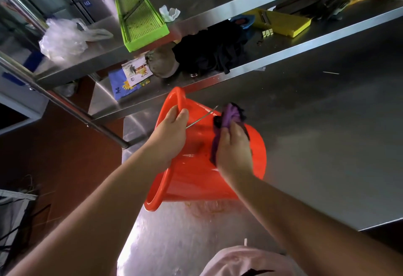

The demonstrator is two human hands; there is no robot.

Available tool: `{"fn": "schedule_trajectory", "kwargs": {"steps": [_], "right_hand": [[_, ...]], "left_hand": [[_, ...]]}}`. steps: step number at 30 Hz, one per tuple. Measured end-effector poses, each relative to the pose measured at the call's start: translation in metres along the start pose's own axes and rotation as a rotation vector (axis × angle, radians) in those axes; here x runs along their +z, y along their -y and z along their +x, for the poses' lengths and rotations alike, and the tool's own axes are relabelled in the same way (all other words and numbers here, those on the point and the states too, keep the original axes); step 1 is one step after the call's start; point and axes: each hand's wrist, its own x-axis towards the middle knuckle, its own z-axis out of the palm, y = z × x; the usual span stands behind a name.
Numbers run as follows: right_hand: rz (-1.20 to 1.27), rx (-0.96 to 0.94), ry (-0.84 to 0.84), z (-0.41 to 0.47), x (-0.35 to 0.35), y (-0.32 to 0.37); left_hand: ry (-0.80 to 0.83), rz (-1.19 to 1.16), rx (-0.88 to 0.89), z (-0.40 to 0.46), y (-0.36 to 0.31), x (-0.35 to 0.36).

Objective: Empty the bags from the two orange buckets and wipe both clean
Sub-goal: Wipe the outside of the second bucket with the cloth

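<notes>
One orange bucket lies on its side on the steel counter, with its mouth toward the left and its base to the right. My left hand grips the upper rim near the thin metal handle. My right hand holds a bunched purple cloth pressed against the bucket's outer wall near the handle mount. Only this one bucket is in view.
A wet orange smear marks the counter under the bucket. Two steel shelves stand behind: a green slicer tray, a clear plastic bag and a white rag on top; black cloth, yellow slicer below.
</notes>
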Motion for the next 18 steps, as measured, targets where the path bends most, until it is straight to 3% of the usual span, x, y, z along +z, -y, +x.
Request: {"fn": "schedule_trajectory", "kwargs": {"steps": [5,11,14,18], "right_hand": [[0.052,-0.15,0.134,-0.029,0.033,0.053],[-0.161,-0.392,0.04,-0.028,0.019,0.009],[-0.19,-0.335,-0.02,-0.024,0.01,-0.028],[-0.163,-0.092,-0.125,-0.011,-0.014,-0.088]], "left_hand": [[0.048,-0.053,-0.001,0.011,-0.008,0.001],[0.023,-0.019,-0.065,0.019,-0.005,0.002],[0.032,-0.047,-0.108,0.022,-0.004,-0.003],[0.066,-0.157,-0.169,0.022,-0.002,-0.01]]}}
